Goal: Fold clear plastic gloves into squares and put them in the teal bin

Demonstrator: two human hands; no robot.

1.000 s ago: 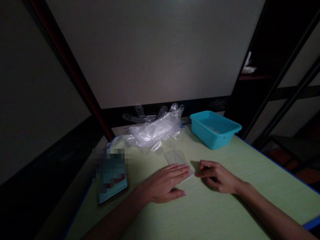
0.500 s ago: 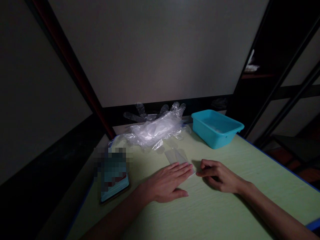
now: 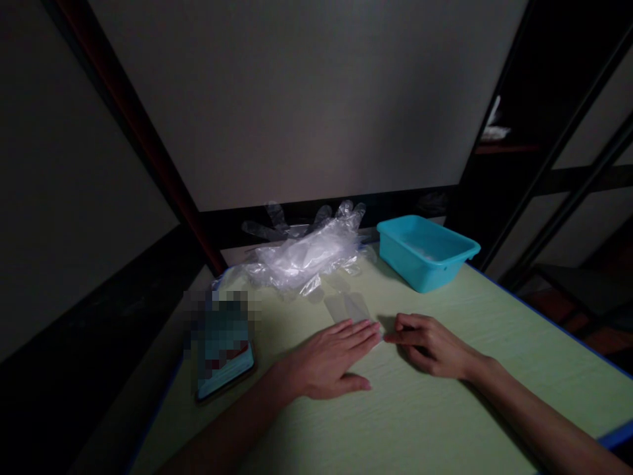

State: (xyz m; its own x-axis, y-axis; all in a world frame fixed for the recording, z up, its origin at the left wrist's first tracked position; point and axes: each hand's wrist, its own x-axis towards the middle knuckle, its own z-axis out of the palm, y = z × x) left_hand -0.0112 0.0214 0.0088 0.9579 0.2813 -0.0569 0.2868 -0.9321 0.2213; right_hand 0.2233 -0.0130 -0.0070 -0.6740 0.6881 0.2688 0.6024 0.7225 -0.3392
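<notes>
A thin clear plastic glove (image 3: 349,307) lies folded flat on the table, partly hidden under my left hand (image 3: 332,359). That hand rests palm down on it, fingers stretched out together and thumb apart. From the right, my right hand (image 3: 429,344) meets the glove's near right edge, its fingers curled and its fingertips pinched there. Exactly how much of the edge is between those fingertips is too small to make out. Beyond both hands sits a crumpled pile of clear plastic gloves (image 3: 309,254).
A turquoise plastic basin (image 3: 413,264) stands at the back right of the pale green table (image 3: 395,422). At the left edge lies a phone-like device (image 3: 225,373), partly pixelated. A grey panel (image 3: 316,105) rises behind the table, and dark shelving (image 3: 514,150) is at the right.
Both hands stay almost in place. The right fingertips have come slightly closer to the left hand and the glove's edge. The whole view has shifted a little.
</notes>
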